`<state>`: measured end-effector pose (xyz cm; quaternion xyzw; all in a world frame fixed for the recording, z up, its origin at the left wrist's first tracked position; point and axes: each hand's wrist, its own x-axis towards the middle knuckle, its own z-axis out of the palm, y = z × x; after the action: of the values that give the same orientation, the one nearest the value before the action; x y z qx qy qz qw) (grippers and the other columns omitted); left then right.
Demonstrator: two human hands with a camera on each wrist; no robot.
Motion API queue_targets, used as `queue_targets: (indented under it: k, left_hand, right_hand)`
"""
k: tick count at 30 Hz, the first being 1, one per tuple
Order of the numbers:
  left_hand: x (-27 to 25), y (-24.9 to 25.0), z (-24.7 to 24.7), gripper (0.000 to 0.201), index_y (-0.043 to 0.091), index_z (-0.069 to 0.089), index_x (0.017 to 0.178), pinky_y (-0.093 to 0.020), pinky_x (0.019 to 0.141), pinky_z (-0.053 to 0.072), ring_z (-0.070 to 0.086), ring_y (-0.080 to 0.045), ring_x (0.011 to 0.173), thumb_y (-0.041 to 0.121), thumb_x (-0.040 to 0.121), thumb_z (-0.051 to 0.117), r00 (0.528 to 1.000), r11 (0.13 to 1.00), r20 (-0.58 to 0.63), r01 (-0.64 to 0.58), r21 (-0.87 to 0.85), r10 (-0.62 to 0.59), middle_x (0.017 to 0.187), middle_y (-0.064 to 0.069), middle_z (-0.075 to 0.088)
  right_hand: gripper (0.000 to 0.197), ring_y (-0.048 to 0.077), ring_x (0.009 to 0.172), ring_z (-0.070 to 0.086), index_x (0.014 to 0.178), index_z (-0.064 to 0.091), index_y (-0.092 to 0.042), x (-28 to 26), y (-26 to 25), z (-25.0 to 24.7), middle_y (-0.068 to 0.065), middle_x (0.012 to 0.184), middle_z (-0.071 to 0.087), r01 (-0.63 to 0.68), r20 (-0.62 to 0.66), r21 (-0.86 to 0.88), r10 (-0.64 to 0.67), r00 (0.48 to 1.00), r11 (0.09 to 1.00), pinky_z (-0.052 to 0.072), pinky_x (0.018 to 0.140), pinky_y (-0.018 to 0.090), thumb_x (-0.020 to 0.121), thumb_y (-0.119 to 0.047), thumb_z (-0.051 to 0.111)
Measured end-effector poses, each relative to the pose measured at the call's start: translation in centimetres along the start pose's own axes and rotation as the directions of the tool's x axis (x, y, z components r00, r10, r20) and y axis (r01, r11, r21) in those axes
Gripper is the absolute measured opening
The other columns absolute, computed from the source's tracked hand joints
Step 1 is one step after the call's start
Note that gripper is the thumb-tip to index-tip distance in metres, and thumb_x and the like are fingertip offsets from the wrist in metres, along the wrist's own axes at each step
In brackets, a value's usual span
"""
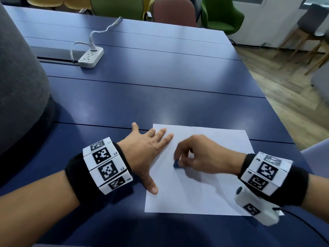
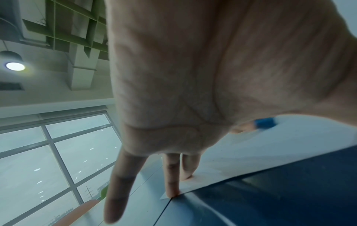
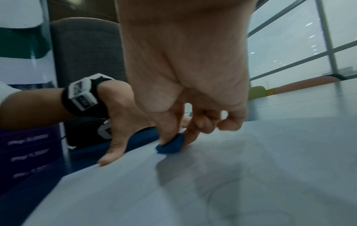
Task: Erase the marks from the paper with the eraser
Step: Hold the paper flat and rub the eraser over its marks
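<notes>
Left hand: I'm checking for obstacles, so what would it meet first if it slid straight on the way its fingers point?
Probably nothing nearby: the left hand points up-right over the paper's far corner onto bare blue table. Depth is uncertain.

Office meeting room, long blue table (image 1: 160, 97), power strip (image 1: 91, 57), upholstered chairs (image 1: 220, 16)

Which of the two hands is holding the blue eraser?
The right hand pinches the eraser on the paper; the left hand lies flat, holding nothing.
</notes>
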<state>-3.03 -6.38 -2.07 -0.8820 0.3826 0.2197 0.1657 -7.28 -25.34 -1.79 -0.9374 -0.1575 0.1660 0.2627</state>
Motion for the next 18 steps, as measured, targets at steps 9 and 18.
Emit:
queue_targets:
  k: [9, 18]
  left_hand:
    - [-0.1, -0.3, 0.3, 0.153, 0.017, -0.025, 0.150, -0.071, 0.109, 0.008, 0.001, -0.020, 0.149, 0.084, 0.049, 0.069, 1.000, 0.999, -0.005, -0.016, -0.046, 0.016, 0.162, -0.001, -0.014]
    - [-0.3, -0.3, 0.2, 0.154, 0.010, -0.022, 0.150, -0.071, 0.110, 0.007, -0.001, -0.019, 0.149, 0.084, 0.050, 0.068, 1.000, 0.998, 0.004, -0.007, -0.060, 0.007, 0.162, 0.001, -0.013]
  right_hand:
    - [0.008, 0.007, 0.060, 0.057, 0.082, 0.071, -0.024, 1.0, 0.4, -0.6, -0.004, 0.072, 0.069, -0.095, 0.036, 0.017, 0.095, 0.995, 0.995, 0.044, 0.058, 0.014, 0.077, -0.018, 0.072]
    - [0.009, 0.007, 0.052, 0.052, 0.073, 0.068, -0.019, 1.8, 0.8, -0.6, -0.001, 0.064, 0.066, -0.176, -0.039, 0.178, 0.186, 0.982, 0.968, 0.039, 0.051, 0.015, 0.078, -0.018, 0.075]
